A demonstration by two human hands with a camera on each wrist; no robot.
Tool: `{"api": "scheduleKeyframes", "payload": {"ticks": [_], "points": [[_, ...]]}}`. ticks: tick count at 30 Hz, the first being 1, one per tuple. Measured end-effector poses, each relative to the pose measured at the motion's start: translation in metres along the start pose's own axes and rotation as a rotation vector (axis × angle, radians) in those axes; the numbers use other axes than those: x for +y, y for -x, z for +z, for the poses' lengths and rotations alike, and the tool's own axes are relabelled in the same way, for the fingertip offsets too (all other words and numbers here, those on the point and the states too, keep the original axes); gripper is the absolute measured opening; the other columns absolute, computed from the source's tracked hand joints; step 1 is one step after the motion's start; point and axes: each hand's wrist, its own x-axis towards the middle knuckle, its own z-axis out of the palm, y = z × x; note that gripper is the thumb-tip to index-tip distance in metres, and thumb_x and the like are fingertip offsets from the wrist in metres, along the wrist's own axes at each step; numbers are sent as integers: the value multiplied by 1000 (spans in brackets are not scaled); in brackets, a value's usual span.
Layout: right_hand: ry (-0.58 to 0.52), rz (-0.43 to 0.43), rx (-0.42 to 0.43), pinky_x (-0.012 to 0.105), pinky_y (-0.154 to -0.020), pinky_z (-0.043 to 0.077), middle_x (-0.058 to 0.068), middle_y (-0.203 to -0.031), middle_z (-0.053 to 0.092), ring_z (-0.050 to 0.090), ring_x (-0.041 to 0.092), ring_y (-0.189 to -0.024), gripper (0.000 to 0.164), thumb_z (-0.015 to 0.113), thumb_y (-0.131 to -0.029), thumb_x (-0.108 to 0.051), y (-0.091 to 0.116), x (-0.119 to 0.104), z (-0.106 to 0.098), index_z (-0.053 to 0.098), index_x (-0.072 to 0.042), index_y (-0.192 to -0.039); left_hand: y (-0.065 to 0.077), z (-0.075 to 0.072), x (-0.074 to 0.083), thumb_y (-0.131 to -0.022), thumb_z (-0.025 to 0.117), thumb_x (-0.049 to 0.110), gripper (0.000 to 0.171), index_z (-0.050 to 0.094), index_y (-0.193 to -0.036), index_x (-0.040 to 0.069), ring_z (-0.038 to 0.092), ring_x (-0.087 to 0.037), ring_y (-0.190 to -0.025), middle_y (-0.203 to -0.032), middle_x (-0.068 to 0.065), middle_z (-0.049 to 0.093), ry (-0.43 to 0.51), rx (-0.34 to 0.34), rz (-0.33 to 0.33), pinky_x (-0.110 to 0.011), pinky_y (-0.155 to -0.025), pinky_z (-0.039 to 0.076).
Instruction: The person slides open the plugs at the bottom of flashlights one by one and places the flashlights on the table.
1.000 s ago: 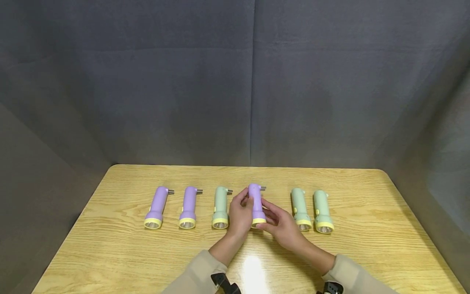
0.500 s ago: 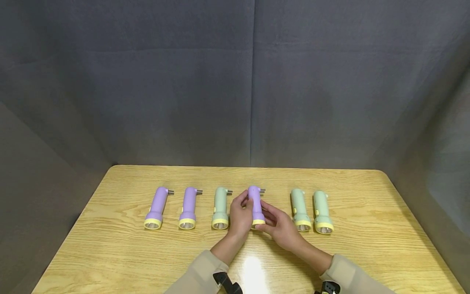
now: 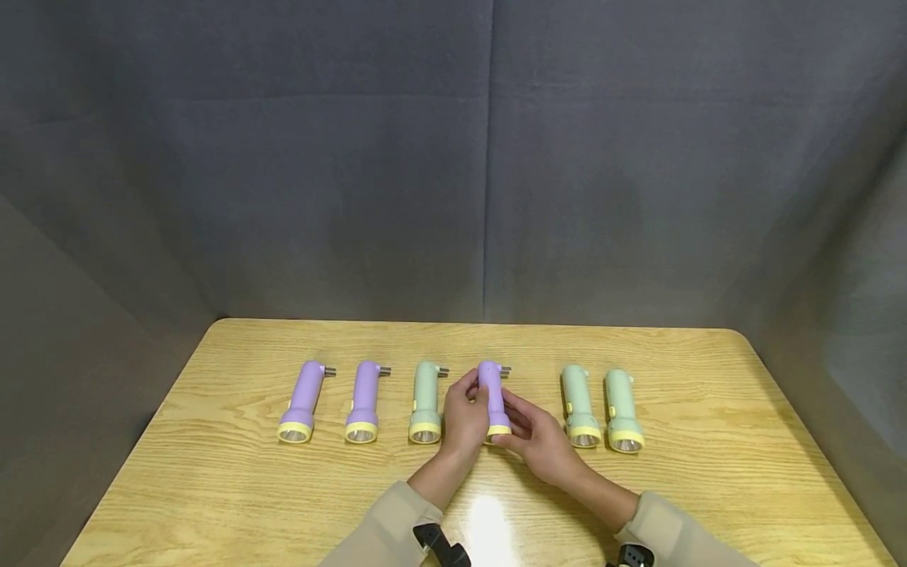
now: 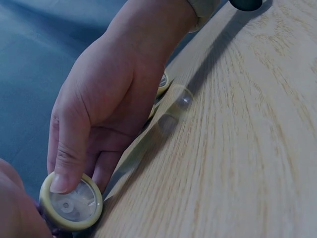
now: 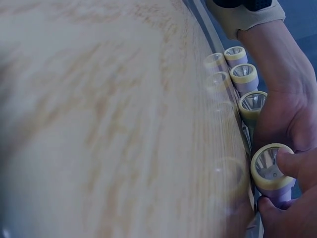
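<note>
A purple flashlight (image 3: 490,382) with a yellow rim lies lens toward me, its two plug prongs sticking out to the right at the far end. From its left side my left hand (image 3: 464,417) grips the barrel, thumb on top. My right hand (image 3: 544,445) holds the lens end from the right, its fingers beside the barrel. In the right wrist view, the right thumb (image 5: 291,161) presses at the lens of this flashlight (image 5: 270,184). Seen from the left wrist, the right hand (image 4: 106,89) reaches down to the yellow-rimmed lens (image 4: 74,210).
Two purple flashlights (image 3: 306,394) (image 3: 365,391) and a green flashlight (image 3: 426,394) lie in a row to the left, prongs out. Right of my hands are two more green flashlights (image 3: 577,394) (image 3: 621,402). The wooden table (image 3: 248,504) is backed by a grey curtain (image 3: 354,197).
The held purple flashlight has shifted slightly toward me and a touch left, both hands moving with it. The other flashlights stay put.
</note>
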Motion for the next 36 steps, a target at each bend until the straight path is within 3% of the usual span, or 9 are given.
{"api": "scheduleKeyframes", "payload": {"ticks": [16, 36], "points": [[44, 10, 17, 30, -107, 45, 31, -154, 37, 40, 42, -141, 70, 67, -95, 3, 0, 0, 3, 29, 11, -154, -1, 3, 6, -104, 49, 0, 40, 50, -141, -13, 62, -34, -113, -121, -25, 65, -76, 15, -24, -44, -97, 54], [92, 20, 46, 37, -112, 40, 26, -151, 42, 42, 41, -141, 68, 69, -94, 3, 0, 0, 4, 35, 8, -153, -1, 7, 5, -102, 50, -4, 40, 48, -141, -16, 61, -36, -116, -129, -30, 61, -81, 36, -17, -47, -100, 52]]}}
